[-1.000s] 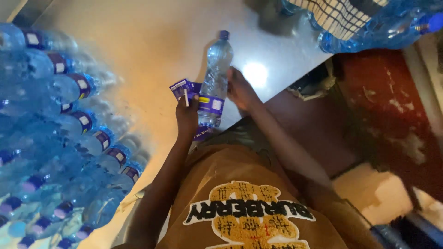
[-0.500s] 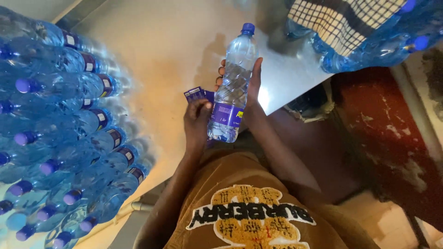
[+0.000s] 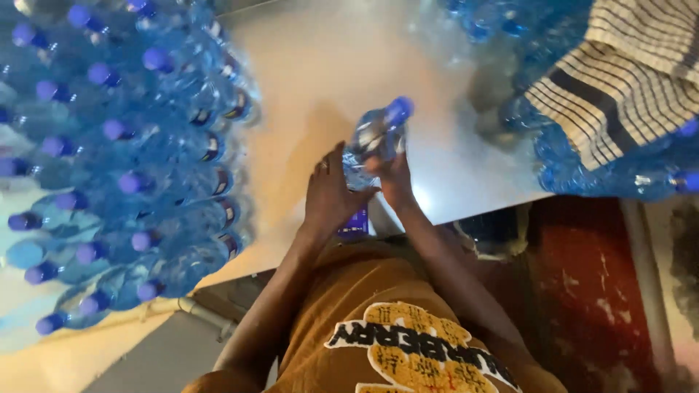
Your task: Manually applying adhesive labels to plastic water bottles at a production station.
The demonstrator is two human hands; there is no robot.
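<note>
one bottle in hand, label work under way

head view: both hands meet over the pale table (image 3: 313,65) on a single clear water bottle (image 3: 371,142) with a blue cap, tilted with its cap pointing away from the person. the right hand (image 3: 392,175) is closed around the bottle's body. the left hand (image 3: 329,195) lies flat against its lower side, fingers spread, and seems to press a purple label (image 3: 354,222) onto the bottle near the table's edge; whether the label is fully on, i cannot tell. to the left a large pile of blue-capped bottles (image 3: 124,167) lies stacked, several showing dark label bands. at upper right more bottles (image 3: 604,167) sit under a striped cloth (image 3: 626,80). judging from this, one bottle is mid-labelling and many remain.
</note>
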